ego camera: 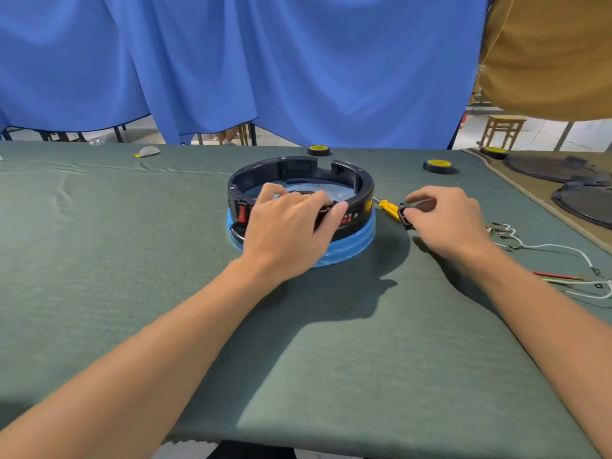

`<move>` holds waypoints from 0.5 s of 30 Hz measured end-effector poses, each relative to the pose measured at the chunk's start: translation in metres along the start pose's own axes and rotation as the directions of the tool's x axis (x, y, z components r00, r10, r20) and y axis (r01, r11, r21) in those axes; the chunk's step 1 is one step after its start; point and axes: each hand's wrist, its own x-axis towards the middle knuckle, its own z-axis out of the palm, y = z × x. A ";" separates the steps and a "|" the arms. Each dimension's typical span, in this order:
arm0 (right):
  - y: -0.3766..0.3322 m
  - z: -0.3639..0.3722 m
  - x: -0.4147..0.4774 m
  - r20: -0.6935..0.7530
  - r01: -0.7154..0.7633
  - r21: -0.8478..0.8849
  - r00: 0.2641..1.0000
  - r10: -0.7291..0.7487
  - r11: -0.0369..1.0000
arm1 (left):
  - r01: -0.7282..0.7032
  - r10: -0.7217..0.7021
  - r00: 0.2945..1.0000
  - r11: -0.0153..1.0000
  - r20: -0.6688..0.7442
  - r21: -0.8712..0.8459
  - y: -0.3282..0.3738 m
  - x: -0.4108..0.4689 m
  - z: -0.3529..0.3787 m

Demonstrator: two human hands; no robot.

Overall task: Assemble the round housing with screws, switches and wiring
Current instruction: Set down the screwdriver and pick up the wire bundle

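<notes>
The round black housing (359, 180) sits open side up on a blue-wrapped base (357, 241) at the middle of the table. A red switch (242, 213) shows in its front wall. My left hand (288, 223) grips the housing's near rim, fingers inside and thumb on the outer wall. Just right of the housing, my right hand (447, 217) grips the black end of a yellow-handled screwdriver (390, 208) that lies on the cloth. White, red and green wires (559, 260) with metal terminals lie at the right.
A green cloth (132, 260) covers the table. Two yellow-and-black tape rolls (437, 165) stand behind the housing and a third sits at the far right. Dark round plates (563, 170) lie on a tan mat at the right. Blue curtain hangs behind.
</notes>
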 end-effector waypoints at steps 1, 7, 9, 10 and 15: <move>-0.005 -0.002 -0.002 0.004 -0.048 0.142 0.999 0.048 0.989 | 0.007 -0.007 1.000 0.998 -0.002 -0.059 -0.007 -0.001 -0.003; -0.028 -0.015 -0.013 0.351 -0.429 0.726 0.903 0.246 0.538 | 0.104 -0.074 0.989 0.964 0.129 -0.244 -0.031 0.005 -0.020; -0.029 -0.016 -0.014 0.402 -0.469 0.774 0.883 0.242 0.426 | 0.179 -0.147 0.973 0.967 0.176 -0.183 -0.024 0.011 -0.020; -0.029 -0.015 -0.014 0.413 -0.475 0.795 0.879 0.236 0.378 | 0.197 -0.172 0.970 0.970 0.174 -0.141 -0.017 0.015 -0.019; -0.028 -0.012 -0.014 0.437 -0.466 0.840 0.885 0.162 0.277 | 0.019 -0.023 0.989 0.999 0.148 0.030 0.027 0.035 -0.003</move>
